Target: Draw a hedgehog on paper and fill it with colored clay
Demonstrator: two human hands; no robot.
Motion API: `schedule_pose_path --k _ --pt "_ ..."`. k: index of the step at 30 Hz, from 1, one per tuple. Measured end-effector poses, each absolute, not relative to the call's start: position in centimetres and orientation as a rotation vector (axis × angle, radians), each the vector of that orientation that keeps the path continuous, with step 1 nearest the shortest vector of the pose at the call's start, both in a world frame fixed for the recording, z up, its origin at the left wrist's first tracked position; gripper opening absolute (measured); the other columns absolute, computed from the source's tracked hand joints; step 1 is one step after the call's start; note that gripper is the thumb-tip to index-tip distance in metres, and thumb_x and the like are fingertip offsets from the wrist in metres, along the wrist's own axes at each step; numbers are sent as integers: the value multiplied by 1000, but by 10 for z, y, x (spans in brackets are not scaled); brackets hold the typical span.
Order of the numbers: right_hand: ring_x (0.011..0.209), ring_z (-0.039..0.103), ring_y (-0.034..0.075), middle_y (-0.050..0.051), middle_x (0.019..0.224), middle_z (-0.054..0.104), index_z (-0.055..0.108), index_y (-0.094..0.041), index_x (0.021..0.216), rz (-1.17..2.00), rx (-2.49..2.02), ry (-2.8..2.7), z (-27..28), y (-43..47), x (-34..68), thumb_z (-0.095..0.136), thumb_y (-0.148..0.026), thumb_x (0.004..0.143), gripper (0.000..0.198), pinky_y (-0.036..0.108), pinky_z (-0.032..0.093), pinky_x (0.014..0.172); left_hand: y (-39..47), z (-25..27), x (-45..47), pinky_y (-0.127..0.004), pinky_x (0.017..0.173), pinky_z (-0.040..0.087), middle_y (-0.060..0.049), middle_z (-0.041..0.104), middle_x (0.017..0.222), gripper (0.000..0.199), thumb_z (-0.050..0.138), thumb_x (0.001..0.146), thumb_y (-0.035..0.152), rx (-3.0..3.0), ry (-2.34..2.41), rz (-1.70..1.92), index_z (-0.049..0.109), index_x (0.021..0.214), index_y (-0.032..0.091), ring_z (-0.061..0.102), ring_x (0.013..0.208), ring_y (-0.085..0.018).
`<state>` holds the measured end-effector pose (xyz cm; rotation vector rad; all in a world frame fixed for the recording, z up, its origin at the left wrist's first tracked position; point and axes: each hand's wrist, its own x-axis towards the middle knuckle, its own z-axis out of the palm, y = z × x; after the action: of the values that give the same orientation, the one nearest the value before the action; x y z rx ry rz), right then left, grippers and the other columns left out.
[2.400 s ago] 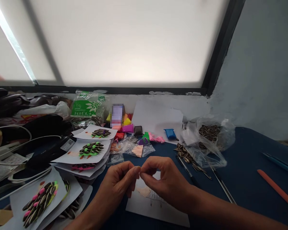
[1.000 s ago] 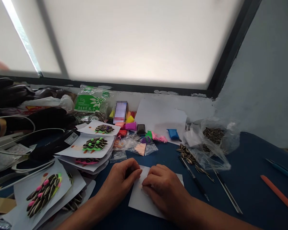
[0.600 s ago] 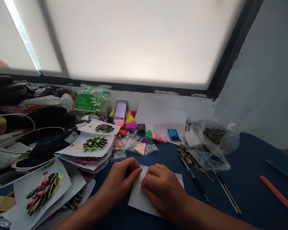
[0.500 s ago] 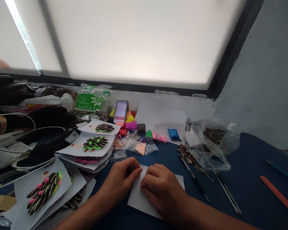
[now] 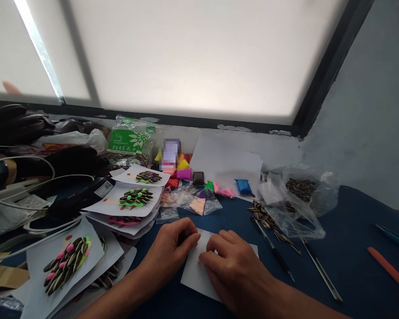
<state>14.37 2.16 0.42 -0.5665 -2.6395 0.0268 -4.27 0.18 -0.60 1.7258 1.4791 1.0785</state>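
A white sheet of paper [image 5: 197,277] lies on the blue tabletop under both of my hands. My left hand [image 5: 174,246] is at the sheet's upper left edge, thumb and index fingertips pressed together; whatever is between them is hidden or too small to name. Over the sheet's right half, my right hand [image 5: 234,261] is closed, with the index finger bent down to the thumb and a small gap behind the tips. I cannot make out what it pinches, if anything. Wrapped clay packets, such as a peach one [image 5: 197,205], lie beyond the hands.
Stacked paper cards with sunflower-seed hedgehogs [image 5: 136,198] stand at left. A green seed bag [image 5: 129,139] and a phone [image 5: 170,154] are behind. To the right are loose sunflower seeds [image 5: 264,215], a plastic bag of seeds [image 5: 299,190], a pen [image 5: 274,250] and an orange strip [image 5: 390,270].
The whole view has shifted slightly, so everything sits a little further right. My right hand's index finger is raised a bit, widening the gap behind its thumb tip. My left hand keeps its pinch.
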Motion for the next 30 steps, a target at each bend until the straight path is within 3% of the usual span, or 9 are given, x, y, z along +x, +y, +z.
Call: schedule_pose_path --k 7,11,14,25,30 --pt "70 48 18 6 81 62 65 -17 85 56 -570 -2563 2 24 144 53 -4 86 17 31 35 63 2 -7 -43 -26 53 34 3 52 60 24 53 87 38 1728 1467 1086 56 70 21 45 56 -15" --pt "72 49 18 7 88 62 65 -18 85 126 -552 -2546 6 25 141 51 -1 77 24 30 36 64 3 -7 -43 -25 52 35 3 54 61 25 52 87 38 1728 1469 1080 56 70 21 47 56 -15" --pt "75 51 18 7 90 62 63 -18 80 230 -578 -2565 11 23 141 55 -4 74 17 30 38 66 3 -7 -43 -26 52 35 3 53 60 25 52 87 39 1732 1469 1081 56 70 21 47 56 -16" --pt "75 54 17 4 83 64 62 -18 78 327 -606 -2506 0 29 140 57 -4 85 16 30 40 70 2 -6 -43 -25 52 34 4 52 59 25 53 86 39 1737 1469 1080 56 69 21 45 55 -15" --pt "78 57 16 1 85 64 64 -20 76 553 -744 -2451 8 29 142 70 -5 81 16 28 42 72 3 -6 -44 -26 52 33 3 52 59 24 53 85 39 1737 1475 1075 56 69 21 45 56 -16"
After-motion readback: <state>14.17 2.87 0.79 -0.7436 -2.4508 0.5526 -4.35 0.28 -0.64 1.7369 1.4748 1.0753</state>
